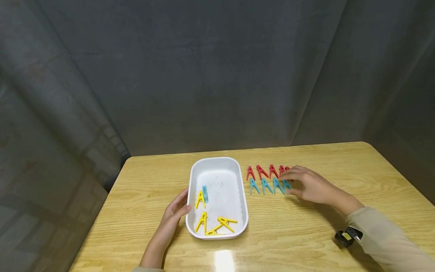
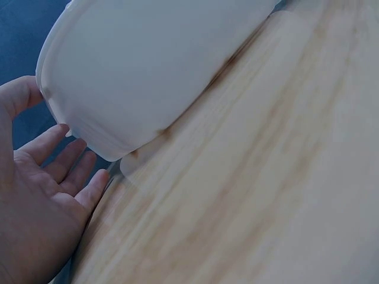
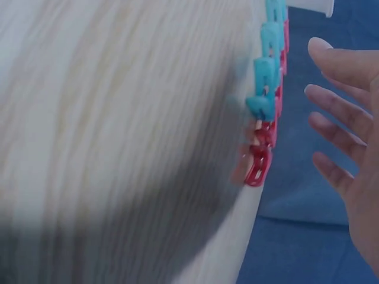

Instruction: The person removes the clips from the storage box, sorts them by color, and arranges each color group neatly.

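At the right end of the lower row lies a blue clip (image 1: pixel 286 183), its joined end towards twelve o'clock and its legs towards six, so its long axis runs roughly twelve to six. Over it, from three o'clock, comes the right hand (image 1: pixel 308 184), fingers and thumb parted and gripping nothing that shows. More blue clips (image 1: pixel 276 183) stretch off to nine o'clock, one leaning towards eleven. Just beyond, at twelve, runs a row of red clips (image 1: pixel 273 170), partly hidden by the fingers; the rows probably keep colours apart.

Farther towards nine stands a white tray (image 1: pixel 224 200), its long axis also near twelve to six. The left hand (image 1: pixel 174 213) holds its side at eight o'clock, thumb over the rim, fingers outside, presumably to steady it. Inside, yellow clips (image 1: pixel 222 220) lie mostly towards six, and a lone blue clip (image 1: pixel 205 193) near ten. Under everything is the wooden table (image 1: pixel 289 234).
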The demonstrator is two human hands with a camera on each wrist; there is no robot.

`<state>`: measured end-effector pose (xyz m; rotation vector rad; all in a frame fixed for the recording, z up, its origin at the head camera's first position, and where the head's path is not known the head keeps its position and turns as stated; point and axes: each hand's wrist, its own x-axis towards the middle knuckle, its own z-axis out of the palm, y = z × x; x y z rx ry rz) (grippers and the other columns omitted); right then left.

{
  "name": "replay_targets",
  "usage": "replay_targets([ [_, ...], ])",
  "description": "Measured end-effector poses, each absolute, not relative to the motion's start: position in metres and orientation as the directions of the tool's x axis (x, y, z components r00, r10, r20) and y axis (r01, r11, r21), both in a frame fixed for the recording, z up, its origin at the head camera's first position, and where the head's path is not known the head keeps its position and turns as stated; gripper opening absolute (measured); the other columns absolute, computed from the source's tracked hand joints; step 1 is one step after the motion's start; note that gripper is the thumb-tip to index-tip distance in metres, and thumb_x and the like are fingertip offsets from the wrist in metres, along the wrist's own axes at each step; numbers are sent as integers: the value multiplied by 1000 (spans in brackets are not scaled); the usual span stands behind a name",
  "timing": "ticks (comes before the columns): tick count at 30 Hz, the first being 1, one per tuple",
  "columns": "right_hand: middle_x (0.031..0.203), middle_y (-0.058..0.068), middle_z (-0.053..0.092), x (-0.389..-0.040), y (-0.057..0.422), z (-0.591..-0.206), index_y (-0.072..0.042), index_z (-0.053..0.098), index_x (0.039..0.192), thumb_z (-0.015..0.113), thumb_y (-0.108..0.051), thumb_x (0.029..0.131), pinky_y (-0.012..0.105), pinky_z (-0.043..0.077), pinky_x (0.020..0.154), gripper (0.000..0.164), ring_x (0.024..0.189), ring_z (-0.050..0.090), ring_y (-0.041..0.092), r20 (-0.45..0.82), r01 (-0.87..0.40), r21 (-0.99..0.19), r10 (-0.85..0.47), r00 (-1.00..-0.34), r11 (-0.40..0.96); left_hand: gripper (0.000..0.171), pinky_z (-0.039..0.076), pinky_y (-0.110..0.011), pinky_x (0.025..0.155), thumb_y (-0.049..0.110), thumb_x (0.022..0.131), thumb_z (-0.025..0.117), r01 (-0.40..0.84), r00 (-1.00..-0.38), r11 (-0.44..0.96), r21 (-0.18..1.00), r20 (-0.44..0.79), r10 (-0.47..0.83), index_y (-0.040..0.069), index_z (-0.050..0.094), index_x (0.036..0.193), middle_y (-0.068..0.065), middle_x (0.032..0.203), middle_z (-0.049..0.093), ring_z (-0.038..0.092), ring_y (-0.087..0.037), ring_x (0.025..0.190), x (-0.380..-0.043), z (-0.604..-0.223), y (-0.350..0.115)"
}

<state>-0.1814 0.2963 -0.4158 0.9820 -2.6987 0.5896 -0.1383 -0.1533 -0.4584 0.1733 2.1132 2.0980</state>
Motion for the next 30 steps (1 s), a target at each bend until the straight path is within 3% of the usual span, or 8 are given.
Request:
replay_targets([
  [12,116,-2,69,-181,275,-406,-11,73,115,89,-8,70,52,49,94,47,111,61,24,392,-694,-318,-578,-716,645,58,15,-57,117,16,98,58,-38,-981,13,999,-40,192,10,38,152,-11,157,34,27,-32,145,-139,-459,-154],
  [19,118,-5,67,-183,260,-400,-14,72,118,87,-12,74,43,53,85,47,106,59,16,380,-690,-343,-578,-722,637,58,15,-57,117,15,97,58,-31,-981,7,999,-32,194,10,39,152,-11,157,35,28,-32,144,-138,-458,-153],
  [25,120,-6,67,-187,246,-395,-18,72,117,88,-15,73,46,49,96,47,113,58,19,394,-700,-370,-579,-714,611,59,16,-57,116,16,97,58,-25,-980,11,1000,-26,197,9,37,152,-12,157,34,28,-33,144,-139,-459,-153],
  [30,120,-6,66,-189,234,-390,-18,72,118,87,-15,76,43,51,93,45,113,58,17,403,-714,-385,-589,-700,585,58,17,-56,116,15,97,58,-34,-981,10,999,-35,193,10,38,152,-9,156,36,29,-31,144,-139,-460,-153],
])
